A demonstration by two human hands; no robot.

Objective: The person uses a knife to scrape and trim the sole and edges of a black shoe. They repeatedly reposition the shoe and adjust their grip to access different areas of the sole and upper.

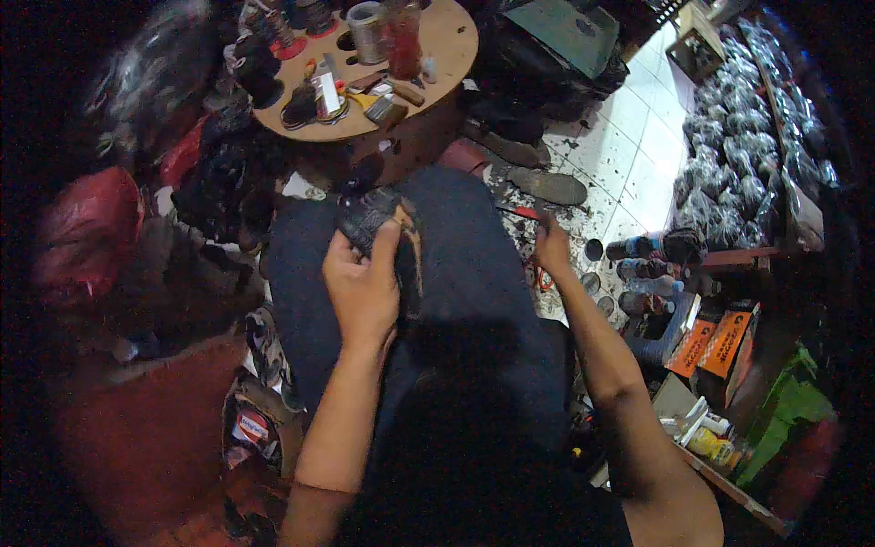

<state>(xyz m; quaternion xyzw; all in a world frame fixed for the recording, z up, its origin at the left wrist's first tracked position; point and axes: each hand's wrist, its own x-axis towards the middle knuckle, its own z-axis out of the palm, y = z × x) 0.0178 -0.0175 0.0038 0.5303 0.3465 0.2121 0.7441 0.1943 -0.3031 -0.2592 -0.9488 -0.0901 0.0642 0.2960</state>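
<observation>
My left hand (363,283) is closed around a dark, textured shoe (365,221) above my lap, the thumb pressing near its tan edge. A strip of tan material hangs from the shoe down toward my thigh. Out to the right, my right hand (552,248) grips a slim tool with a red part (524,211); its thin end points left, and its exact kind is unclear. That hand is apart from the shoe, over the floor beside my knee. Loose shoe soles (545,186) lie on the floor just beyond it.
A round wooden table (447,46) ahead bears thread spools (367,32), a brush (386,113) and small tools. At right are bottles (652,284), orange boxes (729,339) and many plastic-wrapped bundles (729,155). Dark scraps litter the white tiles (629,123). Red bags (87,232) sit left.
</observation>
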